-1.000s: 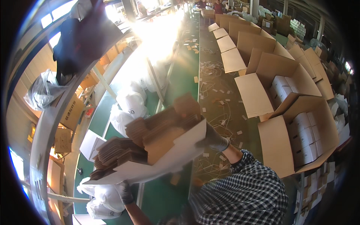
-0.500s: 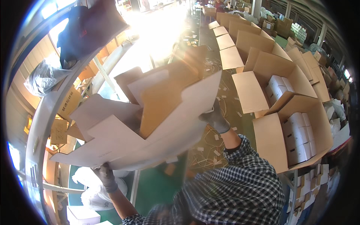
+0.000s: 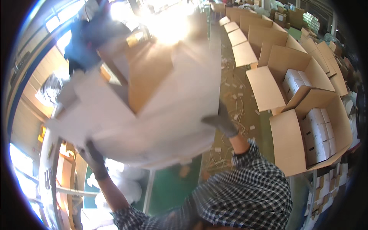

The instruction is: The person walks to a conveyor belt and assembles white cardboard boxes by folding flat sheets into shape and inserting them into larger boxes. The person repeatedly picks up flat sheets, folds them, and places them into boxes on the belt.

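A large, partly folded cardboard box (image 3: 168, 126), white outside and brown inside, is held up in front of me with its flaps open. My right hand (image 3: 224, 122), in a grey glove, grips its right edge, the thumb against the white side. At the lower left edge, my left hand (image 3: 94, 159), also gloved in grey, closes on the cardboard; its fingers are blurred by motion. The box hides much of the bench behind it.
To the right stands a row of open brown cartons (image 3: 287, 134), the nearer ones containing white boxes (image 3: 322, 134). White plastic bags (image 3: 126, 188) lie below my left arm. Paper scraps and straps litter the floor (image 3: 237, 99). A blurred dark blue shape (image 3: 82, 46) stands at upper left.
The box has risen and tilted, with more of its white side facing me. My left hand has moved up and left with it. The dark blue shape's outline has changed.
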Tool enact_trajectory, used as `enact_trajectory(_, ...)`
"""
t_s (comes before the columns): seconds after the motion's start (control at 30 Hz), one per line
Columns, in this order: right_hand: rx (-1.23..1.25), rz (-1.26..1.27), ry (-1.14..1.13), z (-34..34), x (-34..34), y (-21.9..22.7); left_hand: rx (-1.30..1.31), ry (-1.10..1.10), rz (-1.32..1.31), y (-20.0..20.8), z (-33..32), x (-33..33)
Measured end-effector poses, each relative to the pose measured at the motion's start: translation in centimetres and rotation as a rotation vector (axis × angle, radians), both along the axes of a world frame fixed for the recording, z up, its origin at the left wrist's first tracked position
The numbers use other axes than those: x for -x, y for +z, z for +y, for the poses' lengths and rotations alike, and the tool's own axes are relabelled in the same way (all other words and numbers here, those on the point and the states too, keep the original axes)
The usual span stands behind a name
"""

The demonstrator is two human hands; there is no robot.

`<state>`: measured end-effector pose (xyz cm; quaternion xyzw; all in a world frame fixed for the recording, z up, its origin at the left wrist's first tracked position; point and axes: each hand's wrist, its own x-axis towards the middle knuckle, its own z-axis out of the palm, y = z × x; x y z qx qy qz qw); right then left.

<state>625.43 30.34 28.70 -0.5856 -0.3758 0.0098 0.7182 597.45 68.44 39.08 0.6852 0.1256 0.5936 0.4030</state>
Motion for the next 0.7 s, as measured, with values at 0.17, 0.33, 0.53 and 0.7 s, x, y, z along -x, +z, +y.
enact_trajectory(0.17,-0.022,0.148,-0.003,1.7,-0.6,5.1,-0.540,0.249,0.060,10.8,0.2,-2.8)
enact_trajectory(0.33,-0.026,0.071,0.112,2.4,-1.0,5.5,-0.869,0.341,0.096,17.0,0.9,-4.1)
enact_trajectory(0.53,0.033,0.038,0.109,2.9,-1.6,1.9,-1.336,0.997,0.358,22.6,1.8,-6.5)
enact_trajectory(0.7,0.068,-0.081,0.113,2.8,-1.9,0.5,-1.264,1.029,0.372,23.8,2.6,-4.8)
